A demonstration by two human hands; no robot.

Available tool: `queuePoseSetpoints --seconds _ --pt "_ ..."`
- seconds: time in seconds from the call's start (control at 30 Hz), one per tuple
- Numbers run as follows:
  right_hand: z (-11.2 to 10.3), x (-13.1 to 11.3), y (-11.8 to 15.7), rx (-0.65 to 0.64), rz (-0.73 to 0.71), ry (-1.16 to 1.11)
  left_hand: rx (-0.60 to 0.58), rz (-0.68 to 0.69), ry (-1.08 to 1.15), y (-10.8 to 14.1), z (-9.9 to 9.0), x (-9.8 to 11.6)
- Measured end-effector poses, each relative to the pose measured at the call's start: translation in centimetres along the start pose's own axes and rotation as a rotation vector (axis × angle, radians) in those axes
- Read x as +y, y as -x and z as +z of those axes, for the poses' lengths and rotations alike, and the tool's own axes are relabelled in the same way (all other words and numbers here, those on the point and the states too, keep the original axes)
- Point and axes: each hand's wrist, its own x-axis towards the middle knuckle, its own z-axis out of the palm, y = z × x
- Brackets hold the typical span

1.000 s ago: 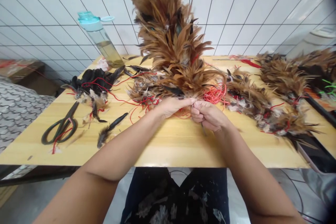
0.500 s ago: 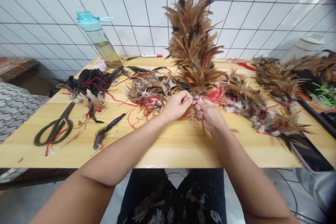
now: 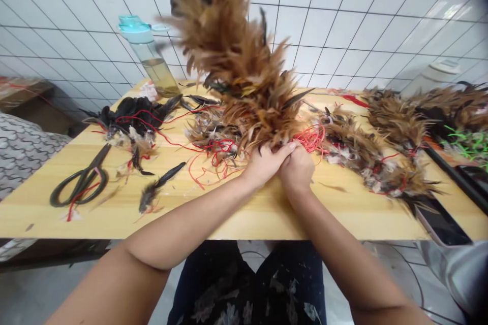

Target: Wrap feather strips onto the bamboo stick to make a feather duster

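Note:
A big brown feather duster [image 3: 236, 56], smeared by motion, leans up and to the left from my hands. My left hand [image 3: 265, 165] is closed at its lower end, just under the bottom feathers. My right hand [image 3: 299, 167] is a fist pressed against the left one, closed around the duster's base; the handle itself is hidden by the fingers. Right behind my right hand lies a tangle of red string [image 3: 310, 138]. Brown feather bunches [image 3: 351, 137] tied with red string lie to the right, and another bunch [image 3: 208, 129] is partly behind the duster.
On the left of the wooden table [image 3: 229, 218] are black scissors [image 3: 82, 183], a loose dark feather [image 3: 162, 185] and a black feather bunch [image 3: 133, 117]. A water bottle [image 3: 152, 61] stands behind them near the tiled wall. At the right edge lies a phone [image 3: 444, 221].
The feather duster has swung from upright to leaning left and nearer. My hands, earlier pinching at its base with fingertips, have come together and closed around it.

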Motion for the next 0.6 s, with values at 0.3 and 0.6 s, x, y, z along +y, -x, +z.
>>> queuePoseSetpoints --seconds 0.3,0.6 --pt "0.3 -0.7 0.6 -0.229 0.016 -0.338 -0.123 -0.074 0.094 -1.5 -1.7 -0.4" --pt "-2.1 0.9 -1.7 -0.63 0.754 -1.272 -0.303 -0.142 0.084 -3.4 -3.6 -1.5"
